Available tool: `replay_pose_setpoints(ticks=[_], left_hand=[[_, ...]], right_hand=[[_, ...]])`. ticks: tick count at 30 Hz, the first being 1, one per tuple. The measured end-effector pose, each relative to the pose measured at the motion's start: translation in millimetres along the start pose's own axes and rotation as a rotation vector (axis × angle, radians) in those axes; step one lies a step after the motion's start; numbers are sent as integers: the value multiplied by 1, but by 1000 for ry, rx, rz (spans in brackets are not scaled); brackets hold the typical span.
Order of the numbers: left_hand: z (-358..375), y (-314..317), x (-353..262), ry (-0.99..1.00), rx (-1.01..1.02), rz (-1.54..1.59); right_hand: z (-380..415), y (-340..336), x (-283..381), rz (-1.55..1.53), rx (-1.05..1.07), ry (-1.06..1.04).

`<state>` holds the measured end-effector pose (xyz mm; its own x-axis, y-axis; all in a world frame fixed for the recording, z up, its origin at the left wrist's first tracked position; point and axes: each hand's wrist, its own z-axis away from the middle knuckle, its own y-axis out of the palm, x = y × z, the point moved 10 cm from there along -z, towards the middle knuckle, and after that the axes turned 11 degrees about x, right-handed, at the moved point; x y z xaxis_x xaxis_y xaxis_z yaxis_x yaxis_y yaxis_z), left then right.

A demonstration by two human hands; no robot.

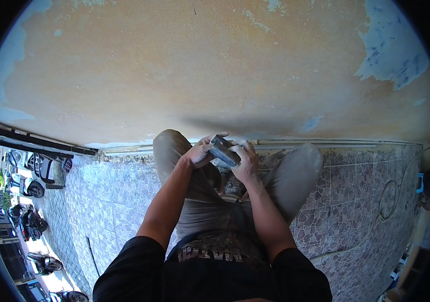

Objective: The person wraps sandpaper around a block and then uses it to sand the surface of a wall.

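Clock read on the view, twelve at top, block at the hub. A grey rectangular block [224, 152] is held at the hub, in front of the seated body and between the raised knees, its long axis slanted from about eleven to five. Its eleven o'clock end is gripped by the left hand [201, 154], set at nine, fingers closed round it. The three o'clock side is pinched by the right hand [245, 162], partly closed; fingertips behind the block cannot be made out. The view is filled toward twelve by a worn, patchy wall [225, 65], with a pale blue patch [392, 53] exposed at two. Stone-patterned floor tiles [343, 196] are seen at four. A loosely looped hose [385, 217] is laid between three and four. A thin dark stick [92, 256] is noted near eight; parked motorcycles [29, 221] are seen between eight and nine.
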<state>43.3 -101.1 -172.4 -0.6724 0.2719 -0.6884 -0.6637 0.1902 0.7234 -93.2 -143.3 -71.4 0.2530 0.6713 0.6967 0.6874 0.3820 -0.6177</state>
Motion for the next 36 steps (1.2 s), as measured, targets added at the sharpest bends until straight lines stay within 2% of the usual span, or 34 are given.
replay_pose_setpoints(ticks=[2,7,12,16,18,21,26,29,35,36], left_hand=[[-1,17,-11,51,34,20],[0,6,-7,35,-29,-43],[0,3,-8,70,-39,-28],[-1,0,-6,65,-48,-22],[0,-2,-6,57,-76,-34],[0,-3,-6,74,-65,9],[-2,8,5,-45,20,-84],[-3,4,14,-110,-17,-91],[-1,67,-16,-91,151,-187],[0,59,-13,-93,153,-192]], right_hand=[[0,-1,1,-19,6,10],[-2,0,1,-82,35,12],[2,1,-10,-141,-20,122],[1,4,-7,-81,27,68],[3,0,-12,-177,-54,120],[3,-7,-8,-147,-104,133],[8,1,-31,-175,-45,170],[7,-4,-37,-180,-69,200],[2,-22,-47,-297,-89,318],[2,-22,-50,-324,-85,330]])
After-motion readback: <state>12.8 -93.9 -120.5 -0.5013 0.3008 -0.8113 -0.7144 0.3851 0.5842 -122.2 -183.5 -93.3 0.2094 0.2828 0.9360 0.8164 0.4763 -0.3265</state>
